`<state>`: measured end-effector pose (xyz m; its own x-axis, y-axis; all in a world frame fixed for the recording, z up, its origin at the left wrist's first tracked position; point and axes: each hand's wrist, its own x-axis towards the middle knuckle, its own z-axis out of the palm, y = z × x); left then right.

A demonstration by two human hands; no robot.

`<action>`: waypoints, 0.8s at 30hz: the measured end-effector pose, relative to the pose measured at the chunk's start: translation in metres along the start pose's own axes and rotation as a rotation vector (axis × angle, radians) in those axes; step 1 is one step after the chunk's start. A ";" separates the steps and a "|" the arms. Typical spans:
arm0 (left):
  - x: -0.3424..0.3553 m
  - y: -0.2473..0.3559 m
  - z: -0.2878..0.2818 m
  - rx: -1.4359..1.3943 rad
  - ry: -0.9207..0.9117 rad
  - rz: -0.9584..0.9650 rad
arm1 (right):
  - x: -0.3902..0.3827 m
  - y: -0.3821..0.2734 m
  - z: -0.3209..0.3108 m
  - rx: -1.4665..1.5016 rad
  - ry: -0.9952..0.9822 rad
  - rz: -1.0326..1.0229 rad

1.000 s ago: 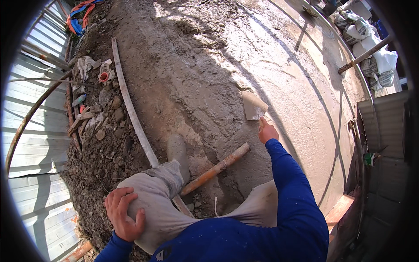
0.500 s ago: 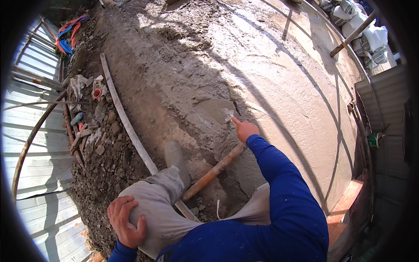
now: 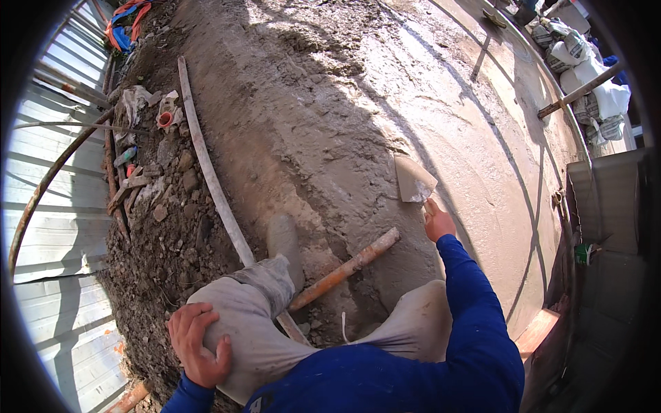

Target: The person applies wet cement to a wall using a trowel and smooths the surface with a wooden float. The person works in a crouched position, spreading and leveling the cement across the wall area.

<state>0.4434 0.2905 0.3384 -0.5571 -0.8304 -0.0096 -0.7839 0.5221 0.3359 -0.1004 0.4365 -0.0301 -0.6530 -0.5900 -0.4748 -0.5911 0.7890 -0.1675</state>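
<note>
Swung the trowel (image 3: 414,180) off to the right since half a second ago, along with the right hand (image 3: 438,223). Kept the left hand (image 3: 200,341) parked in the same spot.

Going left to right: got ribbed, shiny metal sheets (image 3: 51,227) on the left, striped with shadow. Then see a strip of crumbly brown rubble (image 3: 179,261), full of stones, plus broken wood bits (image 3: 131,186) and a plastic bottle (image 3: 125,157) farther off. Can't make out anything inside the bottle.

On the near left, have the left hand cupped over the knee of the dusty grey trousers (image 3: 251,327), fingers a bit spread, thumb well apart, not gripping any tool. Just past that, find a long pale pole (image 3: 213,165), a mud-coated boot (image 3: 284,241) and a rusty orange-brown pipe (image 3: 344,270) lying slantwise.

Then hit the wet mortar (image 3: 496,227), lumpy toward the left, smoother toward the right. Spot the trowel mid-scene over it, muddy and flat-bladed, just beyond the right hand. Can't tell if lying flat or slightly tilted. Got the right arm stretched forward in a blue sleeve (image 3: 475,289), fingers closed round the trowel's handle.

Over on the far right, see bulging white sacks (image 3: 599,86) piled up. Can't see inside.
</note>
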 end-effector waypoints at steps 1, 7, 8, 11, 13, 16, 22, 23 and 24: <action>0.001 0.000 -0.001 -0.005 -0.005 -0.002 | -0.013 -0.012 -0.003 0.056 0.014 -0.015; 0.022 0.006 0.000 -0.023 -0.018 0.071 | -0.037 -0.109 0.016 0.051 -0.052 -0.231; 0.024 0.006 0.002 -0.023 -0.022 0.076 | -0.032 -0.122 0.025 0.066 -0.039 -0.260; 0.024 0.005 0.002 -0.010 -0.023 0.067 | -0.007 -0.147 0.029 0.059 -0.026 -0.280; 0.020 0.003 0.002 0.002 -0.024 0.041 | 0.021 -0.153 0.023 0.025 -0.017 -0.284; 0.012 -0.001 0.000 0.007 -0.026 0.004 | 0.066 -0.143 0.000 -0.054 0.002 -0.279; 0.012 -0.006 0.002 0.026 -0.018 0.022 | 0.137 -0.090 -0.034 -0.018 0.047 -0.056; 0.011 -0.006 0.001 0.028 -0.020 0.017 | 0.138 -0.083 -0.037 0.024 0.066 -0.063; 0.011 -0.005 0.000 0.028 -0.022 0.013 | 0.140 -0.074 -0.040 0.065 0.085 -0.067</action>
<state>0.4414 0.2786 0.3366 -0.5732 -0.8190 -0.0265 -0.7836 0.5384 0.3101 -0.1664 0.2886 -0.0494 -0.6526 -0.6522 -0.3857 -0.6046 0.7550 -0.2538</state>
